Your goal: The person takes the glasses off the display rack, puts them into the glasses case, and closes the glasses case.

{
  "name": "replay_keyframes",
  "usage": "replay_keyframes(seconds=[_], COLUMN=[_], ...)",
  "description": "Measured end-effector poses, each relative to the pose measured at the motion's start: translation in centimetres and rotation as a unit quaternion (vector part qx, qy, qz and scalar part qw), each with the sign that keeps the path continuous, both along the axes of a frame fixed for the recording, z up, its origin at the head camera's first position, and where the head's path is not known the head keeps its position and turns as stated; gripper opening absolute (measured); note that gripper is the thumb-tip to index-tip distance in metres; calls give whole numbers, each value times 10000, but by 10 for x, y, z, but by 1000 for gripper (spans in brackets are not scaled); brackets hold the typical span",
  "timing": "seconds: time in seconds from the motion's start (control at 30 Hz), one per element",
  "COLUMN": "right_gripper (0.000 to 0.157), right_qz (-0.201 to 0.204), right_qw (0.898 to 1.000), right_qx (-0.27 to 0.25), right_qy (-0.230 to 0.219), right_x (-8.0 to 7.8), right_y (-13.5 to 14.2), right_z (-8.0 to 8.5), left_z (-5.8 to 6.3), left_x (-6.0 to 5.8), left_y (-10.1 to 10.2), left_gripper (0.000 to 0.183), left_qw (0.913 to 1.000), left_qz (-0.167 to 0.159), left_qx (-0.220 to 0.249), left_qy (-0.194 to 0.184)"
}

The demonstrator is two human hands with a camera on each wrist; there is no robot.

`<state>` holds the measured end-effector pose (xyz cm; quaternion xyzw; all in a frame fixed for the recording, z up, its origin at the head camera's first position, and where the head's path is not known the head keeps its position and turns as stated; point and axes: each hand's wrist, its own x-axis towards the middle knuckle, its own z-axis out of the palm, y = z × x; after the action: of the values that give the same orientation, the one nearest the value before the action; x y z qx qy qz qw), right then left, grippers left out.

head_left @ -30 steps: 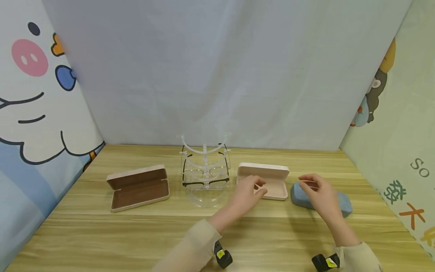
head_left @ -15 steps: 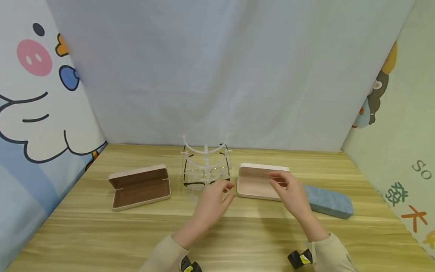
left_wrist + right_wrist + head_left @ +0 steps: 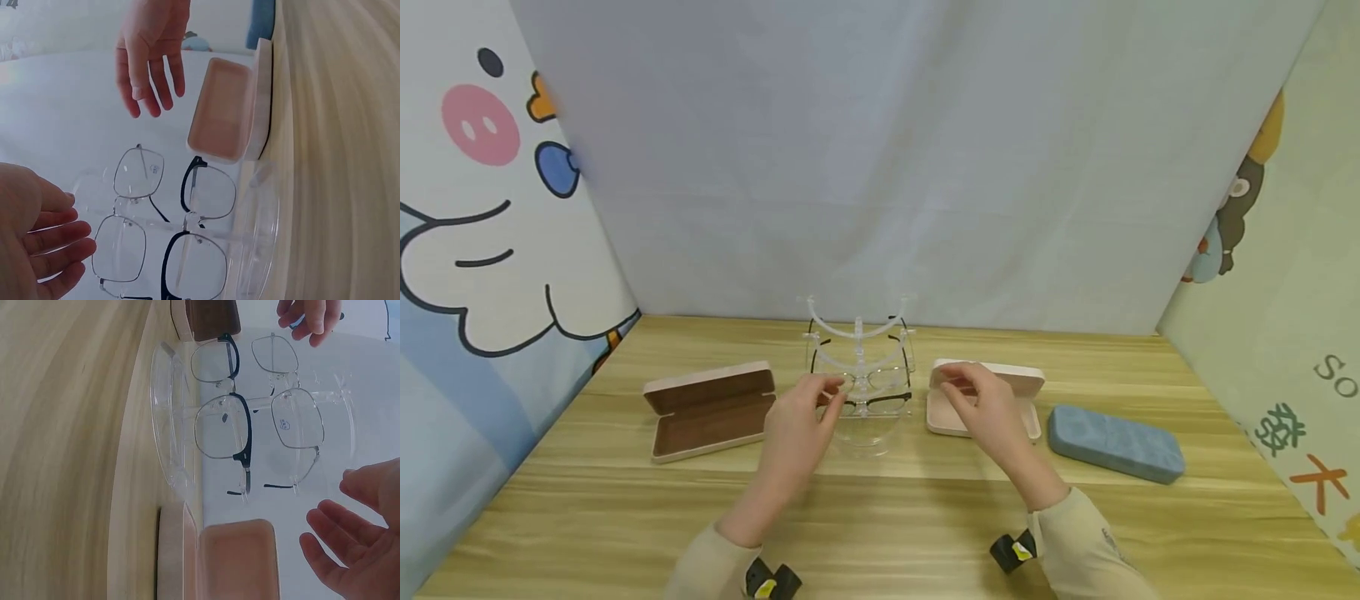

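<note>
A clear acrylic display stand (image 3: 860,333) holds two pairs of glasses, one above the other. The upper pair, thin metal-rimmed glasses (image 3: 299,419), carries a small mark on one lens. Below it are black-browed glasses (image 3: 245,434). At the stand's left side my left hand (image 3: 797,427) is raised, overlapping the glasses' left ends in the head view; its fingers are bent loosely with nothing between them. My right hand (image 3: 988,408) hovers before the open pink-lined case (image 3: 222,112), right of the stand. Its fingers are spread and hold nothing in the right wrist view.
An open brown-lined glasses case (image 3: 715,421) lies left of the stand. On the far right sits a closed blue case (image 3: 1116,443). The wooden table (image 3: 880,525) meets a pale curtain (image 3: 880,167) behind, with printed cloths on both sides.
Both hands have moved left: the left from before the pink-lined case to the stand's left side, the right from over the blue case to before the pink-lined one. The cases and glasses stay put.
</note>
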<state>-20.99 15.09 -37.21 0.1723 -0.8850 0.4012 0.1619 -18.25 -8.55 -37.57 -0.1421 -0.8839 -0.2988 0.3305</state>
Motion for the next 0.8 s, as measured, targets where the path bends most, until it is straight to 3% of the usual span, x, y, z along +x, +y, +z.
replay_keyframes(seconds=[0.17, 0.37, 0.47, 0.67, 0.8], right_gripper=[26, 26, 25, 21, 17], right_qz=[142, 160, 155, 136, 167], right_qw=[9999, 9998, 9998, 9996, 9996], right_qx=[34, 143, 124, 122, 121], right_qy=[-33, -58, 61, 233, 197], right_x=[-6, -13, -17, -23, -25], right_y=[-15, -25, -27, -33, -38], right_z=[1, -2, -4, -7, -8], left_z=[3, 2, 0, -4, -7], left_x=[-6, -11, -13, -15, -16], left_y=[-14, -28, -31, -32, -32], left_gripper=[14, 17, 16, 16, 17], left_qw=[9991, 9945, 9928, 9933, 9925], left_qz=[338, 698, 717, 693, 500], left_qx=[76, 2, -89, -116, 75], left_qy=[-231, -783, -961, -919, -1114])
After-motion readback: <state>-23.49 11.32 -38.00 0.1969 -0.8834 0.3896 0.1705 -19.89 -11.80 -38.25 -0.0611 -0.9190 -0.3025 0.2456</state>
